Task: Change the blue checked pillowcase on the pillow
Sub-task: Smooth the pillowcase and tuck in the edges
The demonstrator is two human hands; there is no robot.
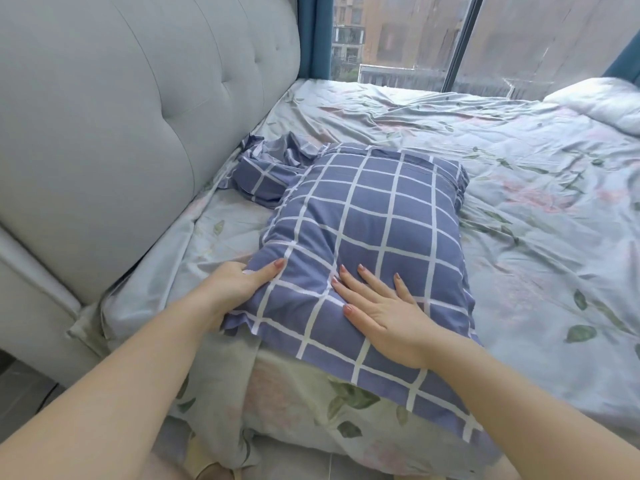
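**Two hands on the covered pillow [377, 216]**

The pillow lay on the floral bed sheet [540, 216], its near end reaching the mattress edge closest to the person. The blue checked pillowcase [398, 372] covered it fully, and the flat border of the case spread out past the pillow's near end.

The left hand [239, 285] clamped the pillow's left edge. Its thumb lay on top of the checked fabric and its fingers curled under the edge, out of sight. The right hand [384, 313] rested flat on top of the pillow near its near end, with the fingers straight and spread apart, holding nothing.

Just beyond the pillow's far left corner lay a second checked pillowcase [266, 174], empty and crumpled, touching that corner. Left of the pillow rose the grey tufted headboard [138, 116]. Well beyond the pillow's far end stood a large window [398, 36] with a blue curtain [311, 32] at its left side. Far to the right of the pillow, by the window, a white quilt [602, 102] lay bunched on the sheet.
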